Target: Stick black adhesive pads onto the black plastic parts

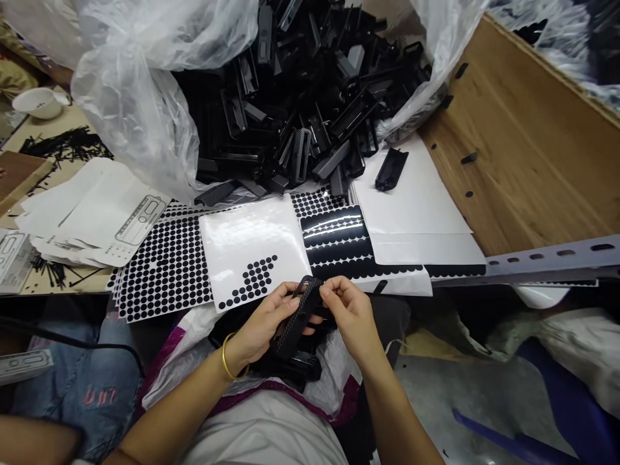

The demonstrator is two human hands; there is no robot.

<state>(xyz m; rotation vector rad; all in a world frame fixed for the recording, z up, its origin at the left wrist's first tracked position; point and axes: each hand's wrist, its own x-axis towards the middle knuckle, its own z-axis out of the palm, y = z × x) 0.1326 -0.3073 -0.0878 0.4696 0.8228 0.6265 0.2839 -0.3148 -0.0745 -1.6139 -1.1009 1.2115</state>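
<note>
Nearest me is a bag (172, 371) with black parts (303, 369) in it; whether those are finished I cannot tell. Above them my left hand (264, 326) grasps one tilted part (294, 326). My right hand (351, 316) has thumb and finger close against its far end; what they pinch, if anything, is hidden. Just beyond, a sheet (252, 229) is mostly bare, a small cluster of dots (259, 274) at its near side, so I judge it largely used. Left of it, dotted sheets (165, 265) look nearly full, cards (101, 213) farther left. On the right, a lone part (391, 169) rests on white paper (421, 200). Farthest, the heap (310, 97) is big, so much seems left
</note>
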